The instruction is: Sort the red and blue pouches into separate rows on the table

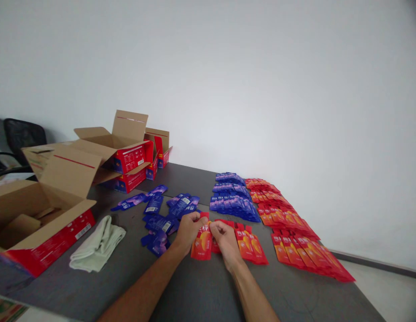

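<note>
My left hand (pixel 188 232) pinches the upper left part of a red pouch (pixel 201 247) with an orange fruit print. My right hand (pixel 225 241) is closed at the same pouch's upper right edge, with thumb and fingertips together. Part of another red pouch shows behind, between the hands. Just right of my right hand lie overlapping red pouches (pixel 250 246). Scattered blue pouches (pixel 160 223), some showing barcodes, lie left of my left hand. How the fingertips grip at the pouch's top is partly hidden.
Overlapping rows of blue pouches (pixel 233 202) and red pouches (pixel 303 252) lie on the right of the grey table (pixel 194 295). A folded pale cloth (pixel 98 245) rests by an open carton (pixel 56 241). More open cartons (pixel 129 158) are stacked behind, before a white wall.
</note>
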Tool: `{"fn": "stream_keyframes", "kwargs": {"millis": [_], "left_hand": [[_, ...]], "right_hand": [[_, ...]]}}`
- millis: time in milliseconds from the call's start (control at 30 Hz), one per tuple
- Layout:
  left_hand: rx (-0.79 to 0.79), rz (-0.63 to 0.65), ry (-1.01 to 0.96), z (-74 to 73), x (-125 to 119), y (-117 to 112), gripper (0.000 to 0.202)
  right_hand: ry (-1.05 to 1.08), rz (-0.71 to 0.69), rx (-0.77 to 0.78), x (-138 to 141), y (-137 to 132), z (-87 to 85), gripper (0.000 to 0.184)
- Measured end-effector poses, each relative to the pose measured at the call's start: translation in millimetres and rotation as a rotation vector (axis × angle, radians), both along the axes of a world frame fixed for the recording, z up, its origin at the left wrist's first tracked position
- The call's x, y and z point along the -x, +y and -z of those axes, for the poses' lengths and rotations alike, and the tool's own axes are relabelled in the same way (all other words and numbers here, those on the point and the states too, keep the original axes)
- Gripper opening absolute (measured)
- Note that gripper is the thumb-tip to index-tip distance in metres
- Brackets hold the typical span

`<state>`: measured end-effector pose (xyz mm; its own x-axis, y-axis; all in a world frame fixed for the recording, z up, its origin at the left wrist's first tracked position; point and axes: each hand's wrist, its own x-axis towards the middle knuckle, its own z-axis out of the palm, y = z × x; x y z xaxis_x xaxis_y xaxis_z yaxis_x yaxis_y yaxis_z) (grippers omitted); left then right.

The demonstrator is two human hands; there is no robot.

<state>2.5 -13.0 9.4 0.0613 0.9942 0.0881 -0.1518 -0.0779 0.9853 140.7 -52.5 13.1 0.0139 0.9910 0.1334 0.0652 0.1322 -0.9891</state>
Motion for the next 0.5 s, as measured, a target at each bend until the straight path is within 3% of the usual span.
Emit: {"fn": "stream_keyframes", "kwargs": {"millis": [200,300,367,500], "left_hand": [[-0.229,-0.161,0.354,-8.8,-3,-10,0.026],[-0.278,-0.185,0.394,-12.9,-4,-15,0.024],[-0.26,-0.162,0.339,-13.7,-2,-14,0.024],[-0.176,-0.138,0.189,-12.5,3,-6,0.031]], "right_hand": [[-0.224,0.212,-0.142,8,-1,1.8,0.034],[-0.314,0.291,-0.202,10,-3,0.1,0.034],[-0.261,0.25,-0.17,9,-5,-1.8,0.035],[-0.125,-0.047,-0.015,4,-10,0.6,0.041]]}}
